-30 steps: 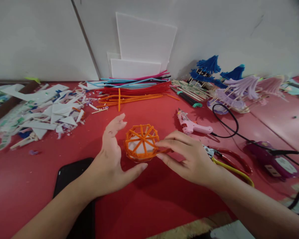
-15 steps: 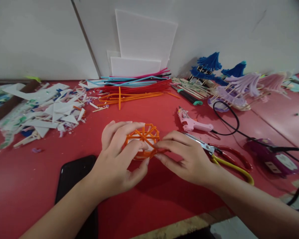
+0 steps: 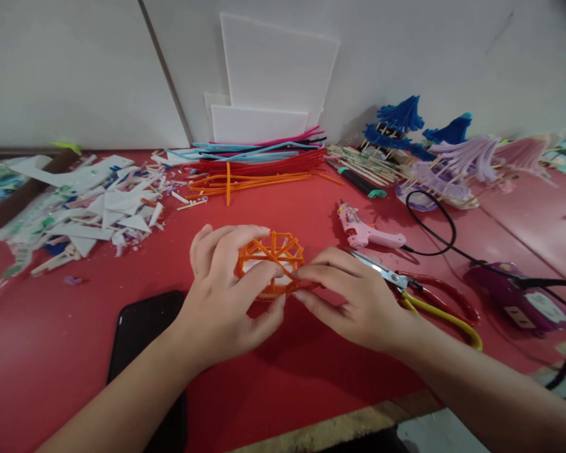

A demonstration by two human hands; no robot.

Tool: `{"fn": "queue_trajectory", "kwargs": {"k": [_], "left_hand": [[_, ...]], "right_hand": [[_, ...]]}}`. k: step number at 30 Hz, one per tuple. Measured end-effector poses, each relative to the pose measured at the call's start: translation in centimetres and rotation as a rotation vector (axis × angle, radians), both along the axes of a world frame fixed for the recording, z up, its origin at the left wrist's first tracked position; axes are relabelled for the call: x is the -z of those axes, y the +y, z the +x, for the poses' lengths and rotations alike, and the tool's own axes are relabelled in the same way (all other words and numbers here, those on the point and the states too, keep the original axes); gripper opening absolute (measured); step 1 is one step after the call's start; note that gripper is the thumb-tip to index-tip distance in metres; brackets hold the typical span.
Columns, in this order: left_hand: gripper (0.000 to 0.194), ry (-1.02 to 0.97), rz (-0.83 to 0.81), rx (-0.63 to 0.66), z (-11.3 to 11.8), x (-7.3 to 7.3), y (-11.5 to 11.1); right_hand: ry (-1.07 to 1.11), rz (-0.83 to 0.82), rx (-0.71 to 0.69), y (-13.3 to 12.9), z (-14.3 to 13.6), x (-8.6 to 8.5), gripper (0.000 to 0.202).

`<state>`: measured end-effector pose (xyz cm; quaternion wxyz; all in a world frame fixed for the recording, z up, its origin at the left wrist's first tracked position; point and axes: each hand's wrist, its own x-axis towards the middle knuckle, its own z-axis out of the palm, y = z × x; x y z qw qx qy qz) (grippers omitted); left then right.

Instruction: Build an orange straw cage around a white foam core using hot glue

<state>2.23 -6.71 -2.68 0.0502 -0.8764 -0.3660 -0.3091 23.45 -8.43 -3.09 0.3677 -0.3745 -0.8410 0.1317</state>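
Observation:
A small round frame of orange pipe cleaners (image 3: 274, 251), with a white base showing inside it, is held just over the red table. My left hand (image 3: 231, 283) wraps its fingers around the left side and front of the frame. At its right edge, my right hand (image 3: 353, 292) pinches the orange pipe cleaner strand between thumb and fingertips. The strand's end is partly hidden by my right fingers. Close to my right hand lie scissors (image 3: 434, 308) with red and yellow handles.
Beyond my right hand rests a pink glue gun (image 3: 370, 236), its black cord running to a purple power socket (image 3: 519, 299). Pipe cleaners (image 3: 259, 163), white scraps (image 3: 108, 211) and blue and lilac umbrella-like models (image 3: 462, 157) line the back. A black phone (image 3: 144, 327) lies by my left forearm.
The orange frame has tilted slightly, and my left thumb has shifted a little to the right along it. My right hand keeps its pinch in nearly the same place.

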Motion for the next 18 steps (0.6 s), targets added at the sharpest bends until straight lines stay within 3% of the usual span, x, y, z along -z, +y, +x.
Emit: {"fn": "queue_trajectory", "kwargs": {"k": [18], "left_hand": [[0.019, -0.021, 0.025, -0.007, -0.01, -0.19, -0.18]], "right_hand": [[-0.034, 0.011, 0.006, 0.48, 0.00, 0.21, 0.017]]}}
